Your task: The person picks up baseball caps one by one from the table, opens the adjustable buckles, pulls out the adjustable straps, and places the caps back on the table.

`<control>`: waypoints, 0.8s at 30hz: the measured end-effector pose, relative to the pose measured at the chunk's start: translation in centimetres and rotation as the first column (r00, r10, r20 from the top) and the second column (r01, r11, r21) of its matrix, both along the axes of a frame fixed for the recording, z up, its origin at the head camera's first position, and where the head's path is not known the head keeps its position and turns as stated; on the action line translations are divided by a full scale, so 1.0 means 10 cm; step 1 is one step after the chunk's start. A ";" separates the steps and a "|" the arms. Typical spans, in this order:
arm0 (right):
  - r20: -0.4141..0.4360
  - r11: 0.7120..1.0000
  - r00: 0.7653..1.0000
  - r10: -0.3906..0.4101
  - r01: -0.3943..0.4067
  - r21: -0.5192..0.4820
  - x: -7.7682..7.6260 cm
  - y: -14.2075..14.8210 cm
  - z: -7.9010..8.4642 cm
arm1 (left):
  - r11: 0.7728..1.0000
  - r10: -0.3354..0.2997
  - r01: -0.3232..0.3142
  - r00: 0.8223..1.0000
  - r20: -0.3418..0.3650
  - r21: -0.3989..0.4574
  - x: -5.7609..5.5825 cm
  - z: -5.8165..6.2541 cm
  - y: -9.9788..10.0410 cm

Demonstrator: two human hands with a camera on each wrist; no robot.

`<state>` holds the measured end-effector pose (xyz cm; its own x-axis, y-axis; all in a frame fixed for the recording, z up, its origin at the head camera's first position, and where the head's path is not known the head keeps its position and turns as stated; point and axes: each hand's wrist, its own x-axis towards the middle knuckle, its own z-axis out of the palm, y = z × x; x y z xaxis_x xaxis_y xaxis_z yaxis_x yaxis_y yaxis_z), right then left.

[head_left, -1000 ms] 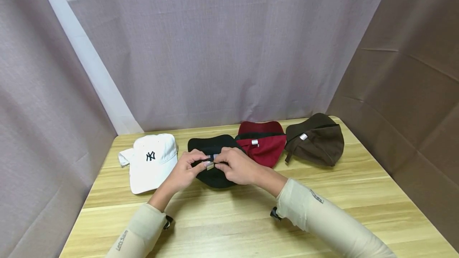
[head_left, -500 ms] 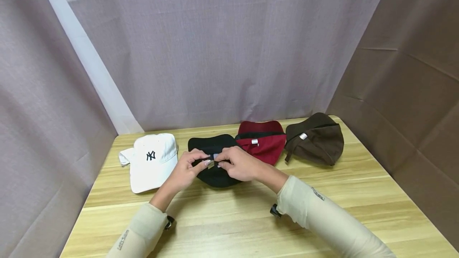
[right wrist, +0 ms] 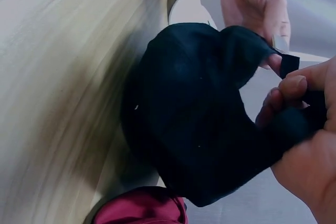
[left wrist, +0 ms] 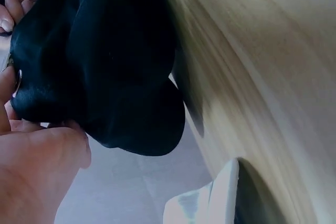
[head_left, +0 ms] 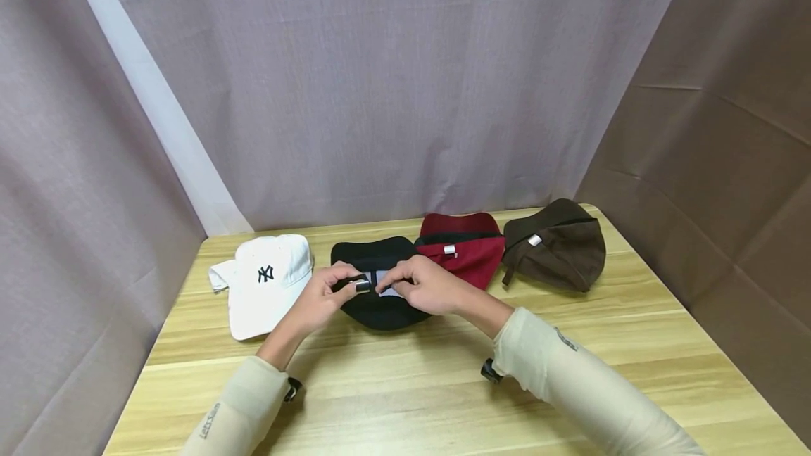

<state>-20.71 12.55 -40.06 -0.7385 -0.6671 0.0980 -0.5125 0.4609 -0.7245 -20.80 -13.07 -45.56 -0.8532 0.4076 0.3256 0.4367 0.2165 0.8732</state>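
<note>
A black cap stands on the table with its rear opening toward me. My left hand pinches the small metal buckle on its back strap between thumb and fingers. Opposite it, my right hand pinches the other side of the strap, fingers bent. In the right wrist view a short dark strap end sticks out beside the buckle, close to my right fingertips. The left wrist view shows the cap's side, with my left fingers at its edge.
A white cap with a dark logo lies at the left. To the right are a dark red cap and a dark brown cap, both with light buckles. Grey curtains rise behind the wooden table.
My hands have drawn slightly apart. The buckle has shifted left and turned with my left hand, and more of the cap's light inside shows between the hands. The other caps stay put.
</note>
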 end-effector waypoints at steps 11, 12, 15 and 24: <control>-0.063 0.994 0.994 -0.090 0.085 -0.075 0.02 0.09 -0.12 | 0.997 -0.028 0.019 0.991 -0.134 -0.073 -0.01 0.05 -0.19; -0.056 0.992 0.994 -0.096 0.091 -0.084 0.02 0.11 -0.13 | 0.996 -0.014 0.002 0.990 -0.138 -0.091 -0.02 0.05 -0.22; -0.044 0.989 0.992 -0.116 0.112 -0.099 0.03 0.16 -0.15 | 0.971 0.043 -0.082 0.984 -0.171 -0.223 -0.05 0.06 -0.30; -0.086 0.981 0.985 -0.151 0.139 -0.134 0.03 0.20 -0.15 | 0.773 0.023 -0.276 0.912 -0.409 -0.571 -0.23 -0.07 -0.27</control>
